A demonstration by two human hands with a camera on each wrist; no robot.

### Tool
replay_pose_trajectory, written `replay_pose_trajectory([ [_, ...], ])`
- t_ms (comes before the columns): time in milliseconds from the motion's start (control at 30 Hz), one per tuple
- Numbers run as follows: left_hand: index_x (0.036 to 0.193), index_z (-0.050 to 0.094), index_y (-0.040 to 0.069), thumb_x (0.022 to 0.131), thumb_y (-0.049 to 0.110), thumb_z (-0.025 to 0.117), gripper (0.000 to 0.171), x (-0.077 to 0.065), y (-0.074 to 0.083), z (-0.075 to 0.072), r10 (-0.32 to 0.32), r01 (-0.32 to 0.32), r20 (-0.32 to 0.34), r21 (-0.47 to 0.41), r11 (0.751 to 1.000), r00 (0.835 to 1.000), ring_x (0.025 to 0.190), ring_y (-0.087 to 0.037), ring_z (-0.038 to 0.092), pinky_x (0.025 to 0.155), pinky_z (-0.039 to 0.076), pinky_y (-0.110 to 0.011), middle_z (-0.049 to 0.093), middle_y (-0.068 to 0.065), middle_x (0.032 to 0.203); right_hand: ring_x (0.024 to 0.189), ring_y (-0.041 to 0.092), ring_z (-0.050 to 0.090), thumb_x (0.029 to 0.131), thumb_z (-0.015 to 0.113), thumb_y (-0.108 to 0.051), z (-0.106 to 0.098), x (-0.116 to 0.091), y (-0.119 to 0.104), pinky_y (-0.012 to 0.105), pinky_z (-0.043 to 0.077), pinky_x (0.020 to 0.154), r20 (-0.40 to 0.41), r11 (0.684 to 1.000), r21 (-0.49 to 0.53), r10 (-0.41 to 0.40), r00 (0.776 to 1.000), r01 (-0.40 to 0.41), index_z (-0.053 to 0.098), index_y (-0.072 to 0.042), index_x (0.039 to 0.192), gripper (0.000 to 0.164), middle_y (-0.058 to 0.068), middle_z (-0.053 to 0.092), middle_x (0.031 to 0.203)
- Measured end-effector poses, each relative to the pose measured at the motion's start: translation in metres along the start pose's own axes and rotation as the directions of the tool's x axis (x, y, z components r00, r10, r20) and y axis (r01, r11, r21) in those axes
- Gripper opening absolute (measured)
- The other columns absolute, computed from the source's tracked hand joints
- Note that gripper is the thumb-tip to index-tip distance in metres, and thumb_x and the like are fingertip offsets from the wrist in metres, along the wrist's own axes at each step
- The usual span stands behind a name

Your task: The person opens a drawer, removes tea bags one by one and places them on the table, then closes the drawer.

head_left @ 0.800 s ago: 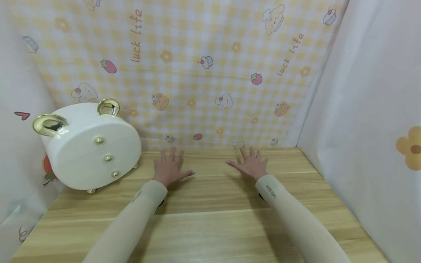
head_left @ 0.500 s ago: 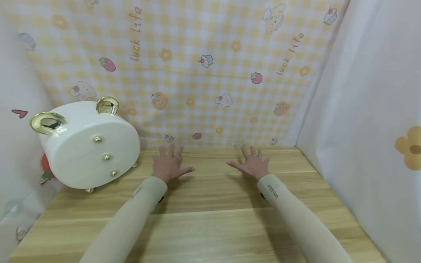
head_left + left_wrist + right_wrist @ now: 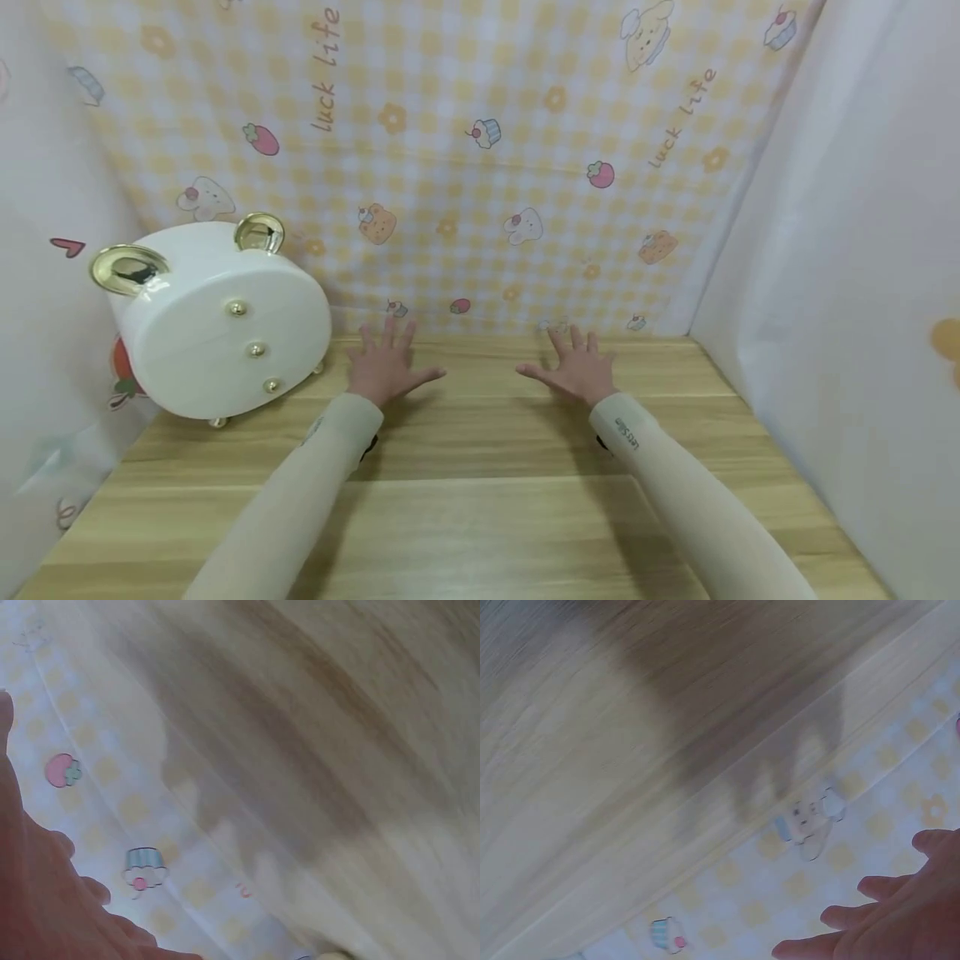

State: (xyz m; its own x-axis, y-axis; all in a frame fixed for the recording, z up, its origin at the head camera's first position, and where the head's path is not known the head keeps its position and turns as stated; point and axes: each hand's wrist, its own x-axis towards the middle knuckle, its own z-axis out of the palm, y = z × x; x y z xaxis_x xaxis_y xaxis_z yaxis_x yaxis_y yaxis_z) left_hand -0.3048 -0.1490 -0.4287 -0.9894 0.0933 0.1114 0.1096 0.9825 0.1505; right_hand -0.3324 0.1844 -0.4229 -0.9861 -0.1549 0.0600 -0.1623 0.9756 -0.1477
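Observation:
My left hand is held over the wooden table near its back edge, fingers spread and thumb pointing right. Across a gap from it, my right hand has the same spread, its thumb turned toward the left one. Neither holds anything. Both wrist views show hand shadows on the wood, apart from the fingers. Nearest to the left hand stands a glossy white drum-shaped case with gold ear-like rings on top, a line of gold knobs on its front and small gold feet.
A yellow-checked cloth with cupcakes, strawberries and animals hangs behind the table. White cloth hangs close along the left side and the right side.
The head view has shifted slightly, so the white case and the backdrop sit further right and higher in it. Both hands stay spread in nearly the same place.

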Motion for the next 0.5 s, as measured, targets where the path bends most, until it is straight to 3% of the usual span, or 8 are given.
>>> replay_pose_trajectory([
  [233, 0.157, 0.003, 0.024, 0.074, 0.09, 0.03, 0.109, -0.021, 0.003, -0.022, -0.007, 0.007, 0.01, 0.004, 1.0, 1.0, 0.139, -0.059, -0.001, 0.096, 0.015, -0.079, -0.004, -0.015, 0.161, 0.145, 0.047, 0.01, 0.069, 0.029, -0.094, -0.005, -0.001, -0.028, 0.077, 0.012, 0.1, -0.001, 0.994, -0.018, -0.109, 0.994, 0.109, 0.015, -0.033, 0.156, 0.107, 0.016, 0.011, 0.16],
  [500, 0.156, -0.001, 0.033, 0.077, 0.088, 0.029, 0.101, -0.068, -0.01, -0.042, 0.045, -0.045, -0.047, 0.005, 0.999, 0.998, 0.139, -0.057, -0.006, 0.1, 0.009, -0.077, -0.004, -0.009, 0.161, 0.144, 0.044, 0.018, 0.068, 0.034, -0.093, -0.007, -0.009, -0.072, 0.073, 0.021, 0.101, -0.035, 0.963, 0.085, -0.255, 0.966, 0.257, 0.02, -0.035, 0.155, 0.106, 0.011, 0.019, 0.159],
])
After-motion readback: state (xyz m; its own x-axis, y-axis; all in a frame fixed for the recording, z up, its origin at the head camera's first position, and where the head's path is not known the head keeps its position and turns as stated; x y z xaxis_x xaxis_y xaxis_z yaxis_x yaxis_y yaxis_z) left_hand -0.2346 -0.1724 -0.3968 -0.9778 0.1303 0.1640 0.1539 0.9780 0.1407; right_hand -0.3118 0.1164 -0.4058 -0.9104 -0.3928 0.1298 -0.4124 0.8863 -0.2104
